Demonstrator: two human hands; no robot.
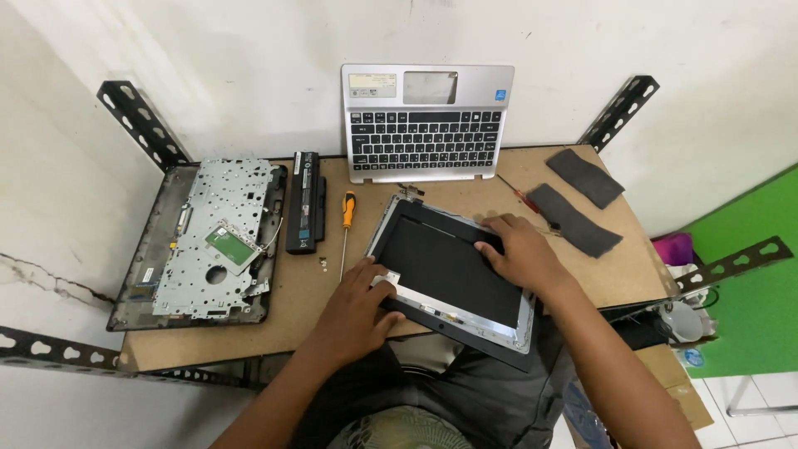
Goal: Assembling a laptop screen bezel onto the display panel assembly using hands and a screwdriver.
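Observation:
A laptop screen assembly (445, 258) with a dark panel and silver frame lies tilted on the wooden table (307, 291) in front of me. My left hand (359, 308) presses on its near left corner, thumb on the frame. On its right edge rests my right hand (519, 249), fingers curled over the black bezel. An orange-handled screwdriver (347, 220) lies just left of the screen.
A silver keyboard deck (426, 125) leans against the wall at the back. A black battery (305, 201) and an opened laptop base with metal plate (212, 237) lie at left. Two dark foam strips (573, 218) and a thin red screwdriver (525, 199) sit at right. A white cup (683, 320) stands below right.

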